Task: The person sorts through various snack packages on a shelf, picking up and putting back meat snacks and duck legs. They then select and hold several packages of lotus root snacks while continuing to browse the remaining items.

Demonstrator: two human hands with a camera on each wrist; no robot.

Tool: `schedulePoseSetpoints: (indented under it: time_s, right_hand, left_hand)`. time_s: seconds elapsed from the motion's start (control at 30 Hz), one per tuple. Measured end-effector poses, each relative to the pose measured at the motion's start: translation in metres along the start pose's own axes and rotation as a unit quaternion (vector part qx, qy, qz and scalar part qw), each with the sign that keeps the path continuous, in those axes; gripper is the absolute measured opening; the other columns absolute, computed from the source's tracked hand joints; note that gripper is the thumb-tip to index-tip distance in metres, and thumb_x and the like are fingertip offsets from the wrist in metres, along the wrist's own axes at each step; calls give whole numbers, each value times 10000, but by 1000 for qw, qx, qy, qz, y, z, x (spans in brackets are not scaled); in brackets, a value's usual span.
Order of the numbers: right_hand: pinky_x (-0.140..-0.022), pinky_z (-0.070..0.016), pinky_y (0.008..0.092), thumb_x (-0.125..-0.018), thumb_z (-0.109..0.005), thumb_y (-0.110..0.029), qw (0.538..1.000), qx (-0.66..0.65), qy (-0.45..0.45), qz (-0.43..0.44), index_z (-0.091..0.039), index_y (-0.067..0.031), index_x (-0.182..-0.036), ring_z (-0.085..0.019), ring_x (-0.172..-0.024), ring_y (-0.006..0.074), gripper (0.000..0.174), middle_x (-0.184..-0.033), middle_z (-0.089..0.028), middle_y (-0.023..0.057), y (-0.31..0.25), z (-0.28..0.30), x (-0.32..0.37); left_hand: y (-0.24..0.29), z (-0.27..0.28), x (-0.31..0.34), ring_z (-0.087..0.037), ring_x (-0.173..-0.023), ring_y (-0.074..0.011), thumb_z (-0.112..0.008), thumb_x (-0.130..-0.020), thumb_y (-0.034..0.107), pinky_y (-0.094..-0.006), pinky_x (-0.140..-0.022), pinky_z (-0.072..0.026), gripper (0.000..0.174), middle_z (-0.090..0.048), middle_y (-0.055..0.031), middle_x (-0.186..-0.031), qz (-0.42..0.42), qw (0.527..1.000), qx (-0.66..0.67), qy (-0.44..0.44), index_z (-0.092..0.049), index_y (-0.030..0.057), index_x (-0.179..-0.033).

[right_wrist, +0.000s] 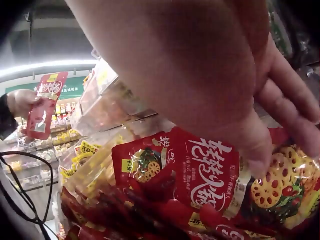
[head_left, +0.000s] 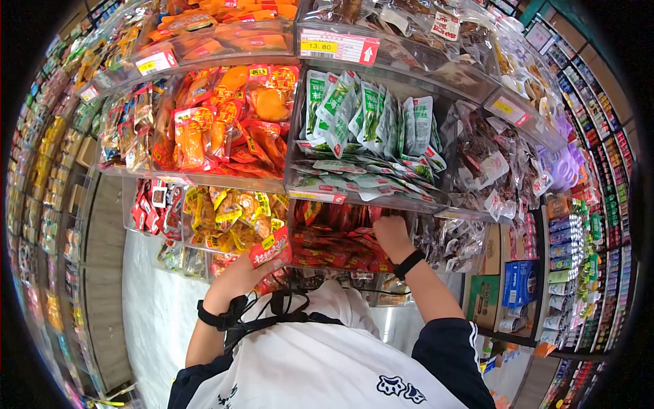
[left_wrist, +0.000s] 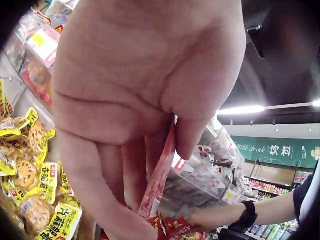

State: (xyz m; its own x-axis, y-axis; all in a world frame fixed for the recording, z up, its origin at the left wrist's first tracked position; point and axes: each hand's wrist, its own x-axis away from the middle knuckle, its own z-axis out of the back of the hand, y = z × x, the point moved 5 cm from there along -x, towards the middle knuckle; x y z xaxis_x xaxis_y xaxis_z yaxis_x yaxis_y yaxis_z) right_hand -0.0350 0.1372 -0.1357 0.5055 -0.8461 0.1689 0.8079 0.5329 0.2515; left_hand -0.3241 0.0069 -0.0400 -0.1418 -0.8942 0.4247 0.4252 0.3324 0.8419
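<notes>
My left hand (head_left: 240, 276) grips a red snack packet (head_left: 270, 247) beside the yellow packets; in the left wrist view the packet (left_wrist: 161, 175) stands edge-on between thumb and fingers of the hand (left_wrist: 145, 75). My right hand (head_left: 395, 238) reaches into the lower bin of red packets (head_left: 327, 249). In the right wrist view that hand (right_wrist: 215, 85) has its thumb on a red packet with lotus slices (right_wrist: 200, 172), its other fingers extended; whether it pinches the packet is unclear. The left hand (right_wrist: 24, 102) appears there too, with its packet (right_wrist: 46, 106) upright.
Above are bins of orange packets (head_left: 225, 129) and green-and-white packets (head_left: 368, 123), behind clear bin edges with price tags (head_left: 337, 46). Yellow lotus-slice packets (left_wrist: 37, 175) lie left of the red ones. Stocked shelves (head_left: 579, 238) stand at the right.
</notes>
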Motion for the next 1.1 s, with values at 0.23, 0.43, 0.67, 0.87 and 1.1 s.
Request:
schedulePoseSetpoints:
  time_s: [0.23, 0.43, 0.67, 0.87, 1.1]
  right_hand:
    - [-626, -501, 402, -721, -553, -114, 991, -128, 2, 24, -705, -159, -794, -627, -709, 300, 175, -708, -631, 107, -16, -26, 5]
    - [-646, -503, 410, -711, -553, -107, 986, -166, -13, -17, -684, -130, -855, -627, -745, 303, 197, -807, -638, 117, -23, -27, 17]
    - [-665, -503, 412, -707, -581, -108, 981, -193, 22, 9, -660, -87, -879, -624, -781, 290, 190, -937, -618, 127, -30, -19, 38]
    - [-641, -516, 389, -791, -544, -128, 969, -222, 101, -41, -603, -39, -945, -626, -748, 284, 188, -901, -614, 122, -12, -17, 54]
    - [-507, -507, 400, -864, -528, -234, 964, -130, 128, -192, -565, -23, -857, -621, -569, 310, 214, -663, -608, 154, 22, 11, 32]
  left_hand:
    - [-21, -4, -9, -589, -879, -226, -562, -887, 316, -327, -794, -444, 369, -635, -125, -968, -18, 1000, 1, 10, -546, 56, -1148]
    - [-20, 1, -7, -587, -884, -231, -559, -888, 306, -332, -800, -442, 362, -634, -124, -973, 1, 1000, 2, 2, -547, 64, -1158]
    - [-2, 2, -1, -556, -979, -220, -546, -901, 244, -320, -866, -422, 368, -603, -108, -1079, -43, 999, 30, -3, -494, 48, -1208]
    - [-6, 4, 0, -546, -1015, -214, -532, -909, 246, -316, -884, -413, 369, -594, -103, -1101, -5, 1000, -2, -3, -487, 56, -1221]
    - [-18, 0, -4, -587, -935, -261, -568, -877, 318, -341, -814, -444, 398, -621, -138, -1024, -17, 999, -26, 16, -529, 58, -1176]
